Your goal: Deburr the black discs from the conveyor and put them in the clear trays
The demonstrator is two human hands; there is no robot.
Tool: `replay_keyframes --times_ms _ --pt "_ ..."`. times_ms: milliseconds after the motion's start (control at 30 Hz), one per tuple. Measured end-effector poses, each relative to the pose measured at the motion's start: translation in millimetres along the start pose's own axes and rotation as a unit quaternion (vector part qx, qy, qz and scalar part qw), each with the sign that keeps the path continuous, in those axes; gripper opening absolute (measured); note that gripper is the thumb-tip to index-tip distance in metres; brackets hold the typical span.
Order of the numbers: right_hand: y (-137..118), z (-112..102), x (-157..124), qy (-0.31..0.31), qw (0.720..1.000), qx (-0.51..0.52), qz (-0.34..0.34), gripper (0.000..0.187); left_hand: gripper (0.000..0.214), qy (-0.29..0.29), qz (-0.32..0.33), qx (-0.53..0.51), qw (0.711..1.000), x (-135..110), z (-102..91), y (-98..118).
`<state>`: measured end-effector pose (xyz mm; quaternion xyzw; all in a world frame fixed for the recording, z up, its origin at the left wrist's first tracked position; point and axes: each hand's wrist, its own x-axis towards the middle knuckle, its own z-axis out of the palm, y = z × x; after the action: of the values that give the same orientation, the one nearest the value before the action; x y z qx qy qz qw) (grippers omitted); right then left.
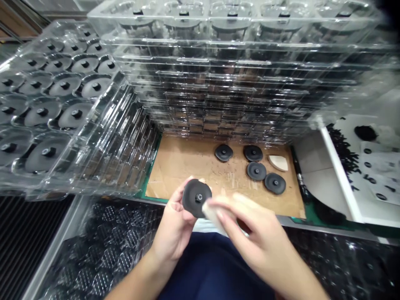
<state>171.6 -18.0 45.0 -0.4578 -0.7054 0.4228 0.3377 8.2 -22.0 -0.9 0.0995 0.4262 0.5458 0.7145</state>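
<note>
My left hand (pixel 171 229) is closed around the edge of a dark grey rounded disc (pixel 192 193), a plastic part with a short hollow stem at its middle facing up. My right hand (pixel 261 233) pinches a pale pad (pixel 214 214), blurred by motion, against or very near the disc's lower right edge. Beyond the hands, a brown cardboard sheet (pixel 187 162) carries several similar discs, one single disc (pixel 224 153) at the middle and a cluster (pixel 256 171) farther right. A cream wedge-shaped pad (pixel 278 163) lies beside that cluster.
Tall stacks of clear plastic trays (pixel 225 79) rise behind the cardboard, and another stack (pixel 115 137) stands at left with discs in its pockets. To the right is a white bin (pixel 342 175) with small black parts (pixel 343 146). Dark moulded trays (pixel 106 246) lie below left.
</note>
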Motion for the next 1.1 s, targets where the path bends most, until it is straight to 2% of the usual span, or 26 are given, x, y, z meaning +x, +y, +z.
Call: replay_keyframes --times_ms 67,100,133,233,300,400,500,533,600,667,700,733,833,900,1000,1100 --pt "6.3 -0.6 -6.7 -0.121 0.987 0.096 0.053 0.019 0.062 0.027 -0.008 0.001 1.000 1.5 -3.2 1.9" --pt "12.7 0.0 -11.2 -0.149 0.978 0.129 0.074 0.018 0.064 0.034 -0.009 -0.004 0.999 2.4 -4.2 2.8" --pt "20.8 1.4 -15.7 -0.145 0.974 0.143 0.095 0.017 0.067 0.035 -0.010 -0.009 0.999 3.4 -4.6 3.5" --pt "46.3 6.3 -24.9 -0.027 0.977 0.118 0.177 0.019 0.078 0.031 -0.032 -0.010 0.999 6.0 -1.7 3.7" --pt "53.5 6.6 -24.4 0.051 0.973 0.087 0.206 0.019 0.076 0.030 -0.049 -0.006 0.998 6.7 2.3 2.1" --pt "39.7 4.2 -13.2 0.149 0.975 0.032 0.159 0.020 0.065 0.021 -0.050 -0.003 0.999 5.2 7.2 -2.1" --pt "12.1 8.4 4.2 0.202 0.979 -0.026 0.024 0.023 0.056 -0.018 -0.047 0.013 0.999 1.9 7.3 -4.5" --pt "4.8 11.3 9.4 0.189 0.981 -0.038 -0.025 0.024 0.054 -0.033 -0.048 0.019 0.998 1.1 5.9 -4.2" --pt "-3.7 17.0 17.4 0.100 0.991 -0.045 -0.080 0.024 0.051 -0.042 -0.053 0.031 0.997 0.5 1.9 -2.5" --pt "-5.0 20.9 22.9 0.002 0.996 -0.051 -0.070 0.021 0.048 -0.021 -0.060 0.034 0.997 1.1 -1.4 -1.0" --pt "-4.2 22.3 25.0 -0.019 0.996 -0.066 -0.060 0.021 0.045 -0.016 -0.063 0.031 0.997 1.6 -2.0 -0.8" --pt "-3.0 23.7 26.8 -0.009 0.994 -0.090 -0.059 0.021 0.042 -0.019 -0.068 0.026 0.997 2.0 -1.5 -1.0" --pt "-1.3 25.4 27.8 0.090 0.980 -0.132 -0.115 0.027 0.033 -0.061 -0.085 0.006 0.994 2.1 3.3 -1.3" --pt "-1.9 21.5 22.4 0.076 0.981 -0.105 -0.145 0.026 0.033 -0.081 -0.089 -0.002 0.993 2.0 5.4 0.4" --pt "-3.1 8.1 8.6 -0.005 0.989 -0.092 -0.114 0.019 0.043 -0.100 -0.089 -0.011 0.991 3.5 3.6 3.7" --pt "-3.7 -2.4 2.7 0.029 0.982 -0.173 -0.067 0.020 0.050 -0.104 -0.096 -0.020 0.990 5.6 1.1 3.5"
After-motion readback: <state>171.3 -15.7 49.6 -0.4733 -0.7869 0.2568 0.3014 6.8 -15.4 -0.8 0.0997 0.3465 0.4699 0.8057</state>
